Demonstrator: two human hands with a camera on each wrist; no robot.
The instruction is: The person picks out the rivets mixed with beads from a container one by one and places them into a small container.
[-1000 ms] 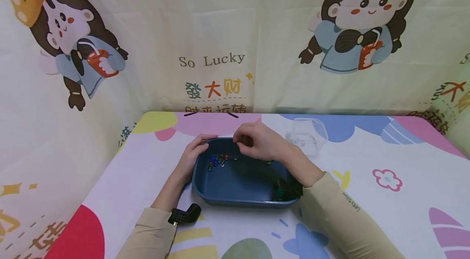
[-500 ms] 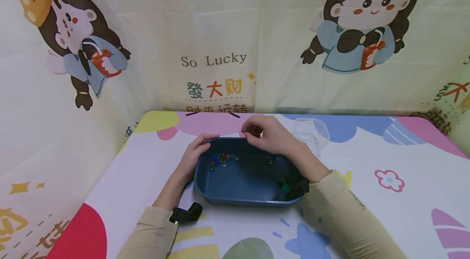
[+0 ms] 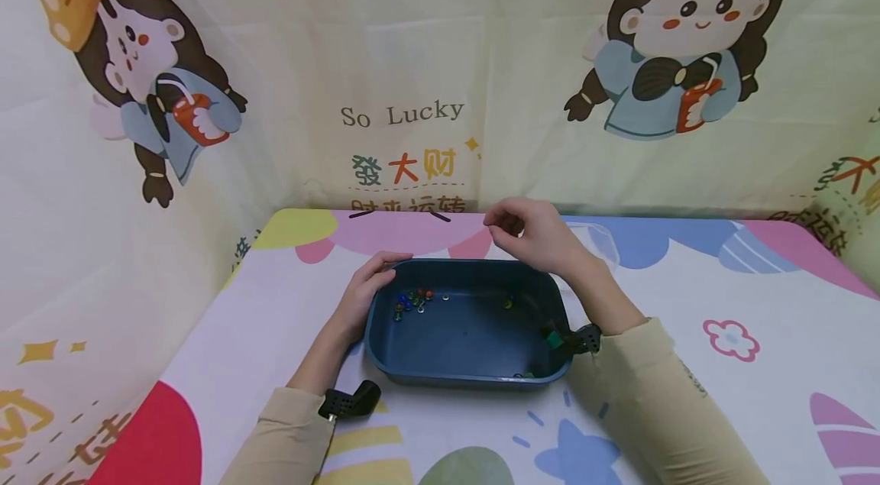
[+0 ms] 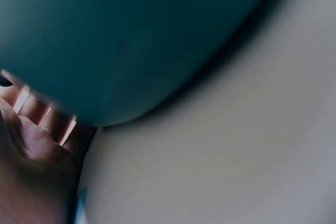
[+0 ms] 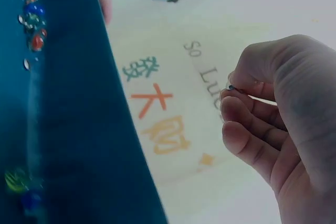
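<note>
My left hand point(image 3: 356, 295) grips the left end of a dark blue rectangular tub point(image 3: 467, 351), thumb over the rim and fingers along the outer wall. In the left wrist view the tub's wall point(image 4: 131, 51) covers part of that hand's fingers. Beyond the tub's far right rim, my right hand point(image 3: 535, 237) is raised, its thumb and index finger pinching a tiny shiny piece point(image 5: 231, 86), mostly hidden. Glass marbles point(image 3: 412, 299) in blue, orange and green cluster at the tub's far left. A yellow-green marble point(image 5: 16, 179) lies near a blue marble point(image 5: 31, 200) farther right.
A clear plastic box point(image 3: 603, 242) stands behind the right hand, partly covered by it. Small pieces point(image 3: 524, 376) lie by the tub's near right corner. The patterned tablecloth point(image 3: 660, 424) runs back to a printed curtain point(image 3: 522, 72). Each wrist bears a black camera point(image 3: 354, 399).
My right hand has lifted out from over the tub and moved right and back toward the clear box, still pinching. My left hand stays on the tub.
</note>
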